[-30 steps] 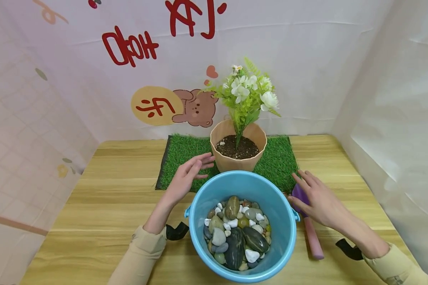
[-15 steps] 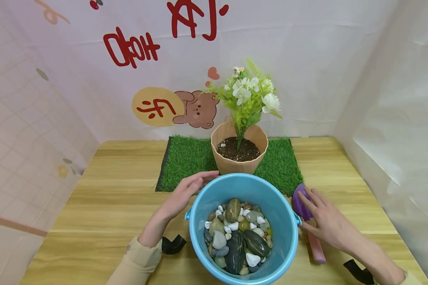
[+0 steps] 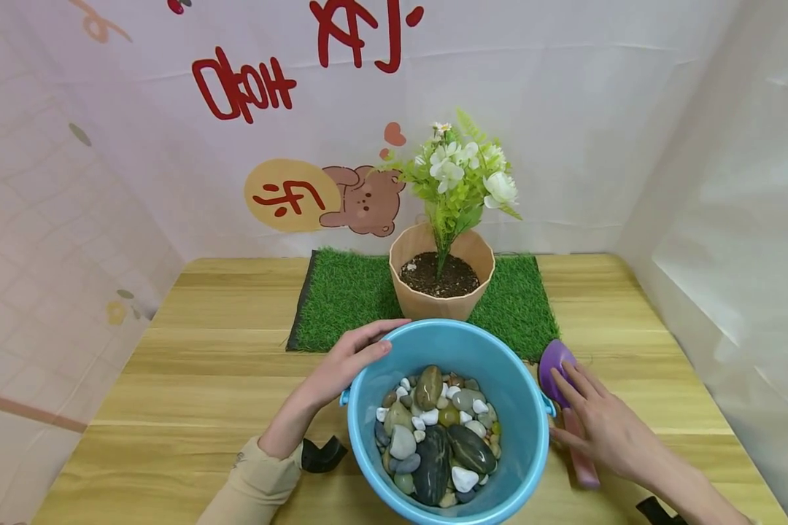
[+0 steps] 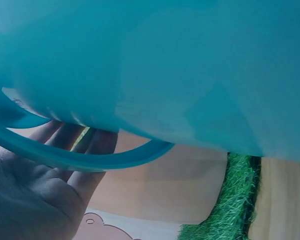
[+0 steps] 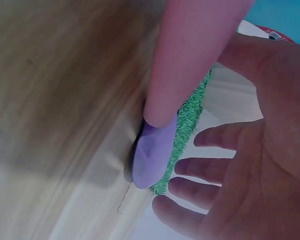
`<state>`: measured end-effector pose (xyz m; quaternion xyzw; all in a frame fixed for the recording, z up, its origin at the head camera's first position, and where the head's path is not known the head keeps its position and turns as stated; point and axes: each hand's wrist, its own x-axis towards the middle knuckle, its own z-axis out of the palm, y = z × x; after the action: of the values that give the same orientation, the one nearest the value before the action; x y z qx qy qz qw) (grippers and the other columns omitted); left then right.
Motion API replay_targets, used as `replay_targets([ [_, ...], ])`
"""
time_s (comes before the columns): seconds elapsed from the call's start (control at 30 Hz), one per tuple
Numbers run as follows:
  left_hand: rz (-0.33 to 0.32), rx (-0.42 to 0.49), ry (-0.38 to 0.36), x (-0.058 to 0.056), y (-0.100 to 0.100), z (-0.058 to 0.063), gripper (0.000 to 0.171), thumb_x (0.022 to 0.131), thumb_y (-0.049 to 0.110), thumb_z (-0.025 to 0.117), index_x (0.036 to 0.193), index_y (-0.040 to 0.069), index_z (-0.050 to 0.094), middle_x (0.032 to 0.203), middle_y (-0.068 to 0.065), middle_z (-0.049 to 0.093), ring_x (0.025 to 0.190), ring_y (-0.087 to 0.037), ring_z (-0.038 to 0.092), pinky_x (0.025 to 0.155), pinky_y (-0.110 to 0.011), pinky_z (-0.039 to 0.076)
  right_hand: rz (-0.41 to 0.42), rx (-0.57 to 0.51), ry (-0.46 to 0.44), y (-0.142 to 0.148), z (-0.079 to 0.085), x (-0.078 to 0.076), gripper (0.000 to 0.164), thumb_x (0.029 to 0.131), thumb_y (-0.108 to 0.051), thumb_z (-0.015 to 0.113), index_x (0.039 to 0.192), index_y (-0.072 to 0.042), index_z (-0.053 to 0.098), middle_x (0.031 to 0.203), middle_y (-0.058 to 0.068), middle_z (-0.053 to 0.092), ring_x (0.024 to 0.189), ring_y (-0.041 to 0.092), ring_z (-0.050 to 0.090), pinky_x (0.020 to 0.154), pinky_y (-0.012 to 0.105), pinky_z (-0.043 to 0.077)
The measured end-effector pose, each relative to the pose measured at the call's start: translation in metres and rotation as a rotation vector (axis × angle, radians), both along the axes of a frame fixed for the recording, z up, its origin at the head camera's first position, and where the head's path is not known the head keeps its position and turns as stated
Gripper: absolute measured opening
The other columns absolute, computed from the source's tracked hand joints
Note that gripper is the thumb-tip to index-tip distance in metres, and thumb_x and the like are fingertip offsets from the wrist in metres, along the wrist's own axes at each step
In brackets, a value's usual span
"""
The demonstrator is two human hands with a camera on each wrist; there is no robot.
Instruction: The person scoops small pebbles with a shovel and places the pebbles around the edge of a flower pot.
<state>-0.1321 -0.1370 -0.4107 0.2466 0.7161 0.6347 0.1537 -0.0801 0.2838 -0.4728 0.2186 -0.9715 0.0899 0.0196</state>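
A light-blue bucket (image 3: pixel 530 474) holding pebbles and larger stones (image 3: pixel 432 467) stands at the front of the table. At its left rim is my left hand (image 3: pixel 348 364), fingers extended along the outer wall; in the left wrist view they reach behind the blue bucket handle (image 4: pixel 90 161) to the wall. To the right, my right hand (image 3: pixel 607 426) hovers with spread fingers over a small trowel that has a purple blade (image 3: pixel 554 368) and a pink handle (image 3: pixel 584 467). The right wrist view has the palm facing the pink handle (image 5: pixel 195 60), nothing gripped.
Behind the bucket, a peach flower pot (image 3: pixel 433 306) with soil and white flowers (image 3: pixel 449 171) stands on a green turf mat (image 3: pixel 341 292). A printed cloth (image 3: pixel 565 131) rises behind the wooden table (image 3: pixel 223 306).
My left hand has come down from beside the flower pot to the bucket's left rim. The right hand has shifted slightly down and right, over the trowel.
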Motion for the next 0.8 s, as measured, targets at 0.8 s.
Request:
replay_targets([
  [0.8, -0.003, 0.045, -0.062, 0.003, 0.002, -0.001, 0.055, 0.109, 0.024, 0.042, 0.16, 0.002, 0.042, 0.154, -0.032, 0.052, 0.131, -0.055, 0.061, 0.095, -0.058, 0.063, -0.138, 0.017, 0.017, 0.029, -0.007, 0.01, 0.051, 0.083, -0.024, 0.086, 0.12, 0.006, 0.069, 0.092, 0.014, 0.068, 0.079, 0.025, 0.065, 0.064, 0.046, 0.062],
])
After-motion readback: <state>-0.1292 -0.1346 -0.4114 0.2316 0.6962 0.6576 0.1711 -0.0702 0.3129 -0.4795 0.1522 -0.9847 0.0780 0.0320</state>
